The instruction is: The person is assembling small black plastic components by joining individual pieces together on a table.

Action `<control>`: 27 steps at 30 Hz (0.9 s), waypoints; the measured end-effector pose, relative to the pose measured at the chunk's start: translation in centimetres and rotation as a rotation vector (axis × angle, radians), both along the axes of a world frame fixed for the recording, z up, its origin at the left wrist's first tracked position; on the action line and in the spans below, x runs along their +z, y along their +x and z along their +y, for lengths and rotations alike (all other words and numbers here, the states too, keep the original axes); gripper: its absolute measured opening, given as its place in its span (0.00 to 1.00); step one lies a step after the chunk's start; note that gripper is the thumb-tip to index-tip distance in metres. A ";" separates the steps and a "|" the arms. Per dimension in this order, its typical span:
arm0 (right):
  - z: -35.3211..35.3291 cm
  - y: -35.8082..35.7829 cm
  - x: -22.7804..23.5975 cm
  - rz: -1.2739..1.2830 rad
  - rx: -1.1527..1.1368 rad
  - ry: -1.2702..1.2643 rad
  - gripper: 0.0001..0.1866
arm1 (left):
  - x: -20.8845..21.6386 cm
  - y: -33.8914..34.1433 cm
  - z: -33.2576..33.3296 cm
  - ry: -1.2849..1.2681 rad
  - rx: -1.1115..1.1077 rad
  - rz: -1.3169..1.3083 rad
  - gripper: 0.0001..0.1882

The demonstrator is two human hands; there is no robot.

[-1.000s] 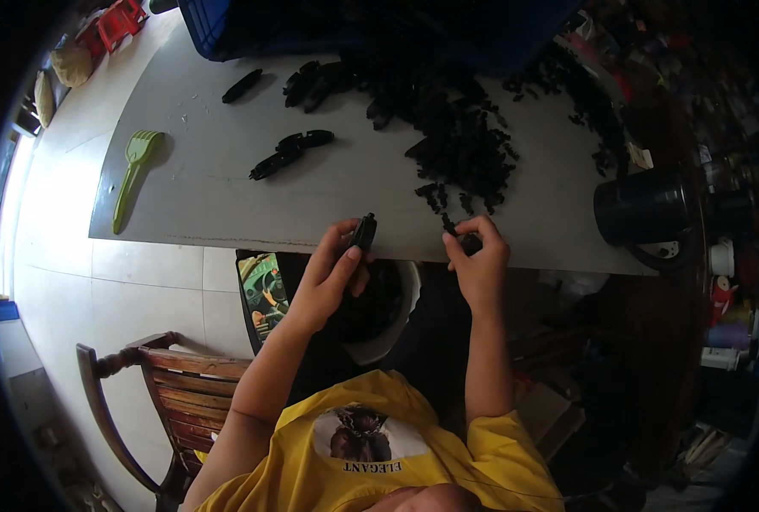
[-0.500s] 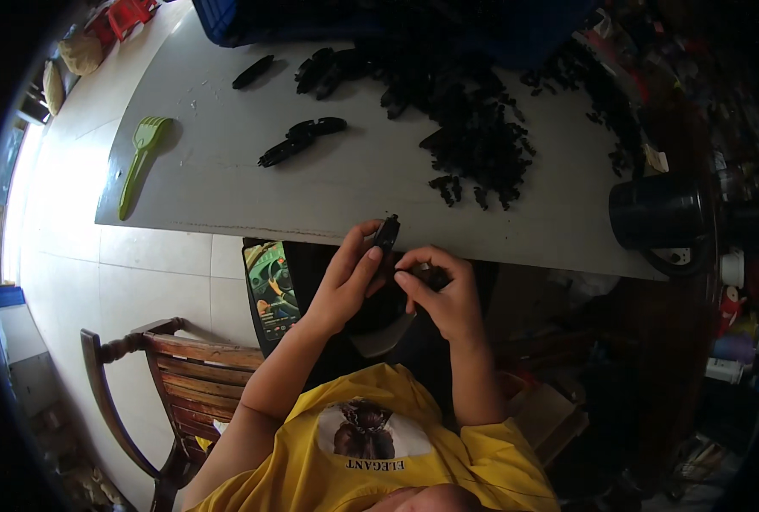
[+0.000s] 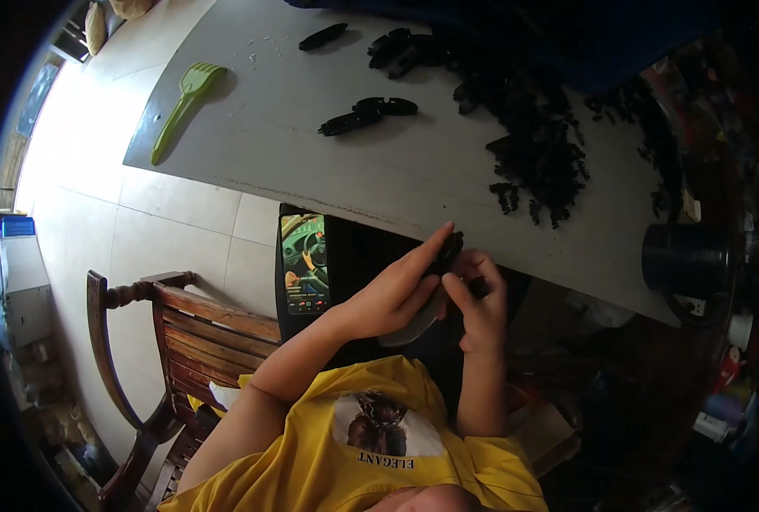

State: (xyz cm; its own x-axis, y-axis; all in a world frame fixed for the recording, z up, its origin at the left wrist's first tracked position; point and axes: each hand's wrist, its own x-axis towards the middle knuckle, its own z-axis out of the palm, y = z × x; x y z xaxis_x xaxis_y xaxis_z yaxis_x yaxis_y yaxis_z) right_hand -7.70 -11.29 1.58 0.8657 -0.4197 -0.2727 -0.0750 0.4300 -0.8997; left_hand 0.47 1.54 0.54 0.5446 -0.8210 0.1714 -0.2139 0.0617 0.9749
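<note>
In my left hand (image 3: 395,293) is an elongated black plastic piece (image 3: 451,248), held just off the table's near edge with its tip pointing away from me. Close beside it on the right, my right hand (image 3: 483,311) is closed with bent fingers on a small dark piece (image 3: 479,288), whose kind I cannot make out. The two hands nearly meet, and the fingers partly hide both pieces. On the grey table (image 3: 268,166) beyond lie two more elongated black pieces (image 3: 367,115) end to end, and a single one (image 3: 323,37) farther back.
A pile of small black parts (image 3: 541,154) covers the table's right side, before a dark blue bin (image 3: 610,43). A green toy rake (image 3: 187,107) lies at left, a black mug (image 3: 685,259) at right. Near my left arm are a lit phone (image 3: 304,264) and wooden chair (image 3: 217,320).
My view has swung, so the table's things sit farther right and higher. My left hand has stretched flatter along the black piece, and my right hand has come closer to it.
</note>
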 end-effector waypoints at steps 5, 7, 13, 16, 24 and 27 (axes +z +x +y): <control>-0.6 -0.7 -1.4 0.024 0.121 -0.014 0.10 | 0.4 0.0 0.6 0.080 -0.157 0.049 0.33; -0.4 -1.0 -1.4 0.009 0.118 0.016 0.11 | 0.4 -0.2 0.6 0.075 -0.133 0.069 0.34; -0.9 -1.2 -1.6 -0.057 0.289 -0.708 0.13 | 0.4 5.3 1.9 0.219 0.269 -0.510 0.19; -3.5 -0.3 -1.4 -0.017 0.004 -0.658 0.06 | 0.9 9.1 1.1 0.355 0.671 -0.882 0.24; -7.2 4.0 -0.9 0.136 -0.084 -1.468 0.09 | -0.9 11.4 0.3 0.673 0.773 -0.891 0.25; -6.9 3.7 -1.2 0.233 0.060 -1.491 0.11 | -1.3 8.9 0.9 0.182 0.678 -0.458 0.19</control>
State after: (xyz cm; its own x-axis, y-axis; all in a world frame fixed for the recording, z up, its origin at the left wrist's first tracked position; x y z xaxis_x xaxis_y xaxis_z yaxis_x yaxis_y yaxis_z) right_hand -3.98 -18.21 0.36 0.8899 -0.3948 0.2284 -0.2575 -0.8482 -0.4629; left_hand 9.38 2.45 -0.75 0.8388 -0.3769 0.3928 -0.5256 -0.3729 0.7647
